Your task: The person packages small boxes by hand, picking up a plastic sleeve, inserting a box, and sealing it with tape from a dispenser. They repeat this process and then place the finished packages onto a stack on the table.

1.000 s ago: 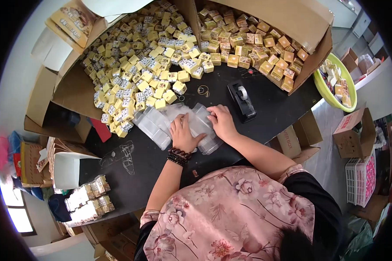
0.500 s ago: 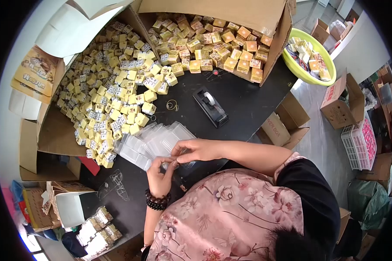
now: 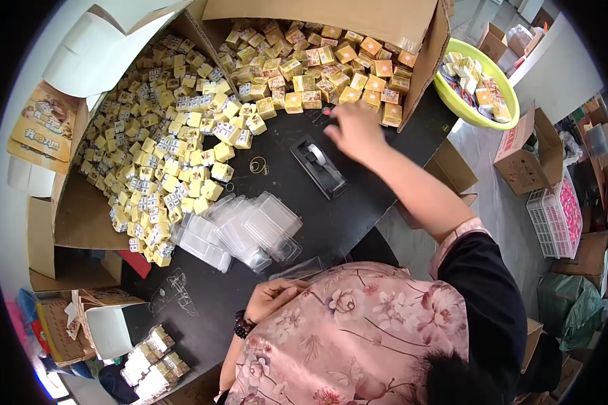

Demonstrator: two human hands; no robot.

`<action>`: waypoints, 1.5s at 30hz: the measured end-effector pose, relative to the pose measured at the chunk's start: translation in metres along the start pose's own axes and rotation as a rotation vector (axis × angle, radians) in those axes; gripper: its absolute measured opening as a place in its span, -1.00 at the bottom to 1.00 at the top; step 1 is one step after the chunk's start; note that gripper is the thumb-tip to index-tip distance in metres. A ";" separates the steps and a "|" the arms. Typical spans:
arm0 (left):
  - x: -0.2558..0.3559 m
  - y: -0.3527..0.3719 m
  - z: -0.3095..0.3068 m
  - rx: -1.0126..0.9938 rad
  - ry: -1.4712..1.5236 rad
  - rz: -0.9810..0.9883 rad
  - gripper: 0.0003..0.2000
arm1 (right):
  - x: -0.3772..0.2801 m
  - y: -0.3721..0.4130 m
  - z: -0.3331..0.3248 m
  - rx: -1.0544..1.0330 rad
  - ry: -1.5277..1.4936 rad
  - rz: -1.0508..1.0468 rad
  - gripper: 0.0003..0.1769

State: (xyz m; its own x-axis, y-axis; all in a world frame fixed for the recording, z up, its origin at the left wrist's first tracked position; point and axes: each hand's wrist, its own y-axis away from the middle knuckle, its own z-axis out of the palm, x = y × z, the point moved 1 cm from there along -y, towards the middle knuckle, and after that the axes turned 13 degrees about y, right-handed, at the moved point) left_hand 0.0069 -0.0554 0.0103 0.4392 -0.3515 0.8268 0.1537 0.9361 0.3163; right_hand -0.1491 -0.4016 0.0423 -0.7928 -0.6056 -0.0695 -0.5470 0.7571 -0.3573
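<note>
My right hand (image 3: 357, 130) reaches over the front edge of the pile of orange and yellow small boxes (image 3: 304, 82), its fingers bent near the closest boxes. At the table's near edge, my left hand (image 3: 274, 297) is closed by a clear plastic case (image 3: 302, 268), partly hidden by my clothing. Several clear plastic cases (image 3: 250, 226) lie overlapping in the middle of the black table (image 3: 277, 135). Between them and my right hand stands a black tape dispenser (image 3: 319, 165). Left of it spreads a heap of pale yellow and white small boxes (image 3: 169, 155).
A yellow-green basin (image 3: 479, 84) with packages stands at the upper right. Open cardboard boxes (image 3: 530, 148) and a white crate (image 3: 554, 219) are on the floor at the right. White stacked packs (image 3: 154, 364) sit at the lower left. Rings (image 3: 257, 165) lie beside the dispenser.
My right hand has left the clear cases and moved up to the orange boxes. My left hand has drawn down toward my body, with a clear case beside it. The view has shifted slightly.
</note>
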 end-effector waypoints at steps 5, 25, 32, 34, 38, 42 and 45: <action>-0.026 0.006 -0.009 0.028 -0.028 0.010 -0.73 | 0.108 -0.031 0.079 -0.021 0.468 0.103 -0.60; 0.048 0.011 0.021 0.523 -0.206 0.540 -0.55 | -0.113 0.097 -0.032 -0.591 -1.495 -0.201 -0.49; 0.032 0.025 0.009 0.557 -0.384 0.627 -0.56 | -0.136 0.108 -0.057 -0.466 -1.370 -0.222 -0.51; 0.036 0.030 0.014 0.549 -0.386 0.613 -0.56 | -0.140 0.111 -0.058 -0.488 -1.380 -0.206 -0.51; 0.045 0.034 0.024 0.572 -0.398 0.599 -0.61 | -0.155 0.123 -0.050 -0.513 -1.444 -0.138 -0.49; 0.031 0.027 0.015 0.538 -0.452 0.777 -0.66 | -0.168 0.125 -0.050 -0.268 -1.269 -0.274 -0.53; 0.017 0.023 0.006 0.593 -0.420 0.806 -0.72 | -0.173 0.122 -0.046 0.010 -0.892 -0.494 -0.54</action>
State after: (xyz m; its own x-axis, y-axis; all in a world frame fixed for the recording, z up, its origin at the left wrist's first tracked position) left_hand 0.0131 -0.0402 0.0346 -0.1358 0.2830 0.9495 -0.5460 0.7783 -0.3100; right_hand -0.0906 -0.1931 0.0541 0.0131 -0.8150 -0.5794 -0.7533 0.3730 -0.5416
